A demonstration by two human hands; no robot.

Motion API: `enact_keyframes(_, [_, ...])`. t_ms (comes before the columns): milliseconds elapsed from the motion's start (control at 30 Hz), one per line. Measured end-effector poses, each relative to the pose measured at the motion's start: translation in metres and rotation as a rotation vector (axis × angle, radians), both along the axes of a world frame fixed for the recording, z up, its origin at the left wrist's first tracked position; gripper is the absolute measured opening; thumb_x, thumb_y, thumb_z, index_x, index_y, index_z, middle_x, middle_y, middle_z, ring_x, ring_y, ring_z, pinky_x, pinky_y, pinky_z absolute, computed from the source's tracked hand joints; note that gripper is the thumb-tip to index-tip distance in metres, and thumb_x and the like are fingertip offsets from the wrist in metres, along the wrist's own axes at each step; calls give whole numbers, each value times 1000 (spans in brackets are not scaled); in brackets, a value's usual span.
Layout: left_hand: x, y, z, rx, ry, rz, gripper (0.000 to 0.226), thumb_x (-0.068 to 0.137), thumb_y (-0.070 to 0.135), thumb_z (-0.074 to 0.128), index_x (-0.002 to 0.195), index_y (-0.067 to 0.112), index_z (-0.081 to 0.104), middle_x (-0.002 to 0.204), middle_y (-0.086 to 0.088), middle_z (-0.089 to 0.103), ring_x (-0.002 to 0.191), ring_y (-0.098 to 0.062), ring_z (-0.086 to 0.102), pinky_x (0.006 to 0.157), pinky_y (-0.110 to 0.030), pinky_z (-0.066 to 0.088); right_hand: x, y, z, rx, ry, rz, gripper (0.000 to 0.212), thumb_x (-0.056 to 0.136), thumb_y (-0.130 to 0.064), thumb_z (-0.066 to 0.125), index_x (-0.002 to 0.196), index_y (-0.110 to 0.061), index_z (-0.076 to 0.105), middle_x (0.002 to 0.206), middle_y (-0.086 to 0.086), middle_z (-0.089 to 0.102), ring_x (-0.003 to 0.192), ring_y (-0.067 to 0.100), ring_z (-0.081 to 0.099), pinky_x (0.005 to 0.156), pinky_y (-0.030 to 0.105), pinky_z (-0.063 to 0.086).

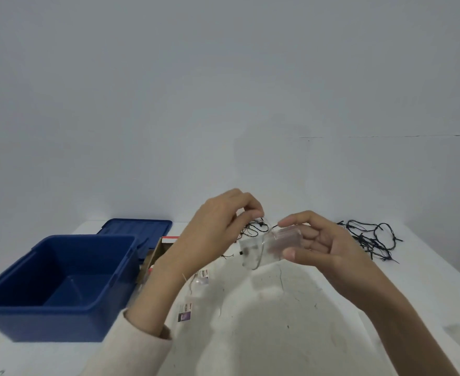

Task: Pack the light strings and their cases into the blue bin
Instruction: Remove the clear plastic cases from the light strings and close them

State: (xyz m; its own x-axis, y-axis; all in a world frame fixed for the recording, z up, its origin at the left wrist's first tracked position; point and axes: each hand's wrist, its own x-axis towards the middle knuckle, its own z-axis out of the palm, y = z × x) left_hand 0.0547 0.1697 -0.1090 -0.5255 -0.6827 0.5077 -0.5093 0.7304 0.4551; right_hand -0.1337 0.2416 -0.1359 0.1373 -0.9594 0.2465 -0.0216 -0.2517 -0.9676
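1. Nearest us, a cream sleeve (136,346) is cut off by the bottom edge.
2. The blue bin (47,327) stands at the worktop's (277,321) left.
3. Our left hand (218,229) pinches the held light string (253,229).
4. Our right hand (323,245) grips a blurred clear case (267,248).
5. A loose light string (370,237) lies tangled on the worktop, far right.

Bin (47,327) sits left on the table (277,335) (lid (139,226) behind it); a light string (370,237) lies far right.

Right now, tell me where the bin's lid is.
In the head view, the lid lies on the left of the table, just behind the blue bin and left of the cardboard box.
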Motion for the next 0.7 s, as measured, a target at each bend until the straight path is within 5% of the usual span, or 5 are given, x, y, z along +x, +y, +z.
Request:
enact_keyframes(133, [-4, 5, -13, 242, 169, -47, 24, 90, 11, 56, 78, 31, 63, 76, 18, 63, 58, -4, 46, 59, -12, 36, 1, -4, -1, -10, -123, 8, 31, 67, -4, 67, 95, -16, 64, 92, 9, 73, 83, 21, 68, 75, 21, 51])
enact_keyframes(233, [-7, 11, -23, 282, 209, -32, 31, 85, -4, 50, 81, 23, 66, 66, 10, 59, 59, -8, 45, 57, -23, 37, 1, -5, 2, -22, -250, -33, 32, 66, -1, 63, 97, -10, 60, 85, 8, 72, 72, 15, 67, 67, 16, 50])
enact_keyframes(367, [-18, 26, -32, 375, 307, 11, 25, 93, 11, 51, 72, 20, 62, 47, 17, 55, 42, -2, 44, 48, -10, 34, 7, -6, 2, -29, -297, -127, 41, 64, 1, 75, 100, -9, 59, 85, 7, 74, 74, 16, 69, 65, 14, 49])
enact_keyframes(533, [-27, 35, -42, 808, 607, -155, 18, 93, 9, 53, 102, 15, 67, 65, 3, 67, 50, -9, 56, 55, -19, 48, 7, -9, 5, -75, -383, -264, 38, 64, -6, 71, 100, -12, 60, 89, 7, 74, 86, 21, 70, 86, 27, 53])
enact_keyframes(700, [-33, 48, -44, 955, 597, -299, 25, 95, 21, 46, 112, 15, 63, 70, -3, 68, 52, -14, 56, 57, -21, 48, 8, -11, 3, -58, -417, -336, 28, 75, 1, 64, 99, -12, 60, 91, 9, 74, 86, 22, 70, 90, 35, 54])
